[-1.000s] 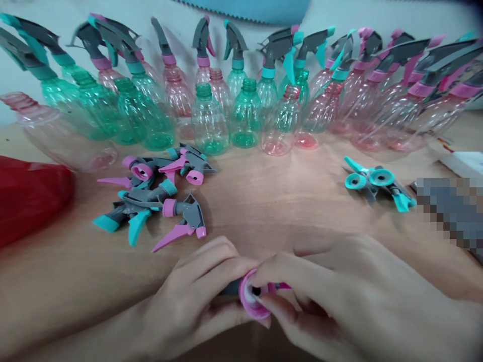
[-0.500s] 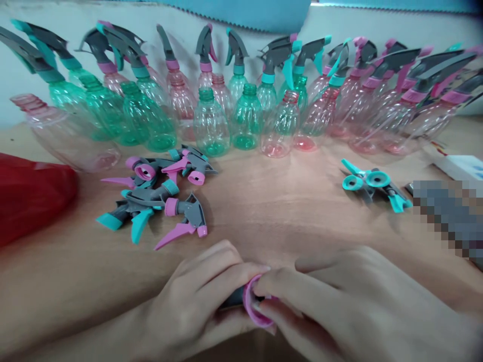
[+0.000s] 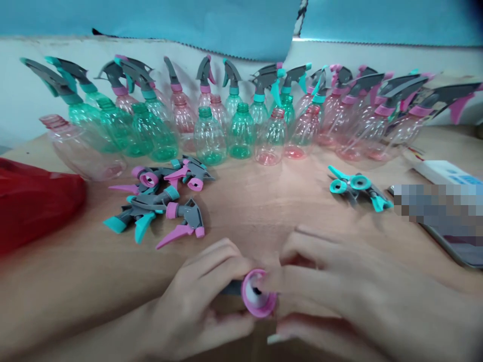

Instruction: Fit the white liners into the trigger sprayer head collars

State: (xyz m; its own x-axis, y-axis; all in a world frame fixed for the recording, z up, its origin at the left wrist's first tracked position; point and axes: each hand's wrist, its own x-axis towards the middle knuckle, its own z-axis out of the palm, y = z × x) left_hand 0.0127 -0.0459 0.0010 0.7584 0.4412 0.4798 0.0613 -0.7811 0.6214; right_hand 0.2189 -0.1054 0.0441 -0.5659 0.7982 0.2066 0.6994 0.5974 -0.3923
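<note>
**Spray head in your left hand, right fingertip at its collar**

Table first: wood top, blue sheet above it on the wall. Across the back, a crowd of clear green and pink bottles; rear ones mostly wear trigger heads, several front ones have bare threaded necks.

Red bag at the left edge. White box on the right, with a dark flat device in front, partly pixelated.

Your hands, front center: left is clenched around the spray head's grey body, collar facing up at you. Right hand has its index fingertip at the collar opening, thumb lower and apart; blurred, can't tell if it grips anything.

Loose heads: pink/teal pile ahead of your left hand, teal-collared pair beyond your right.

Smallest: held head's pink collar, whitish inside, dark center hole.
</note>
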